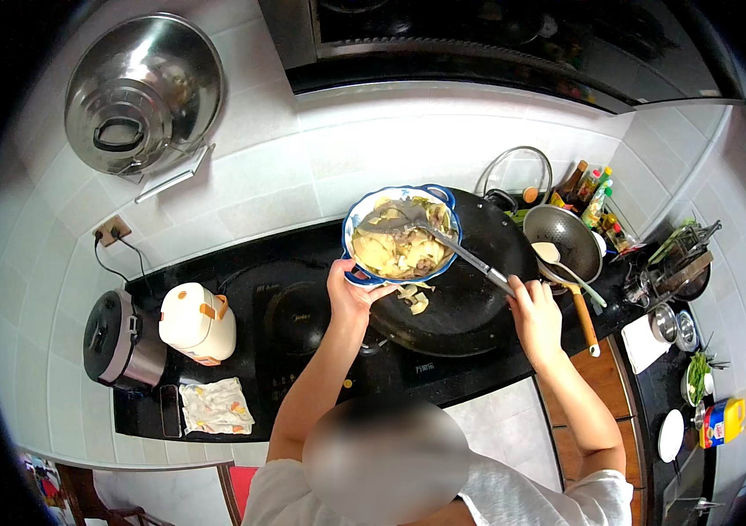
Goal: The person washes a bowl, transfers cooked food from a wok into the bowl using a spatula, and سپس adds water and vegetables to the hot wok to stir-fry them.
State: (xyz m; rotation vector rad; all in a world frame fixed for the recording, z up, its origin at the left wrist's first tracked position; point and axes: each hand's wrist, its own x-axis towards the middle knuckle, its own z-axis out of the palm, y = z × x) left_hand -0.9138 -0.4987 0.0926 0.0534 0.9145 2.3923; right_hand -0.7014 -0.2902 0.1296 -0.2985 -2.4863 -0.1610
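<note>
My left hand [349, 294] grips one handle of a blue-rimmed white bowl [366, 271], holding it over the large black wok [471, 322]. Pale slices mixed with green and brown pieces of food [399, 246] fill the bowl. In my right hand [536, 318] is the handle of a metal spatula [475, 262]. Its dark blade lies over the food inside the bowl. Below the bowl, a few loose pale pieces [417, 302] rest on the wok's dark surface.
Behind the wok leans a glass lid [516, 172]. A smaller pan [563, 240] with a spoon [567, 269] across it sits right, near several bottles [586, 191]. Leftward stand a rice cooker [124, 342], a cream appliance [197, 322] and a folded cloth [217, 406].
</note>
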